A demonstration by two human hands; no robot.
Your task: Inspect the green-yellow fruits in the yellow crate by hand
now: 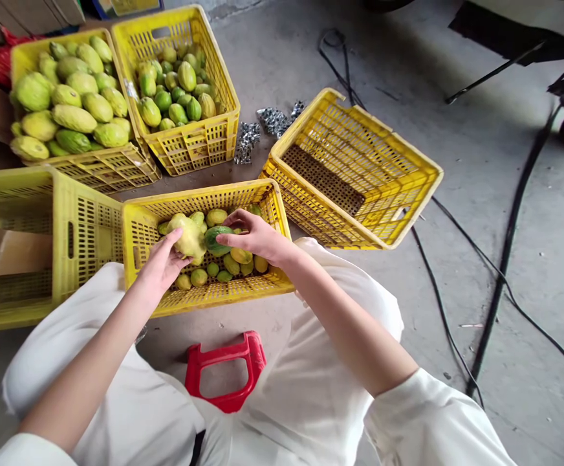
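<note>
My left hand (162,264) is closed on a knobbly pale yellow fruit (189,238), held over the near crate. Right beside it, my right hand (259,238) grips a dark green oval fruit (216,241) between thumb and fingers. Their exact kind is not clear; they look like citrons or small melons. Beneath both hands, the yellow plastic crate (224,299) holds several smaller green and yellow fruits (231,264) on its slotted bottom. Part of its contents is hidden by my hands.
A crate of large yellow fruits (85,83) and a crate of greener ones (178,90) stand at the back left. At right a yellow crate (359,169) sits tilted. Another crate (88,233) with cardboard is at left. A red stool (226,408) and black cables (509,239) are nearby.
</note>
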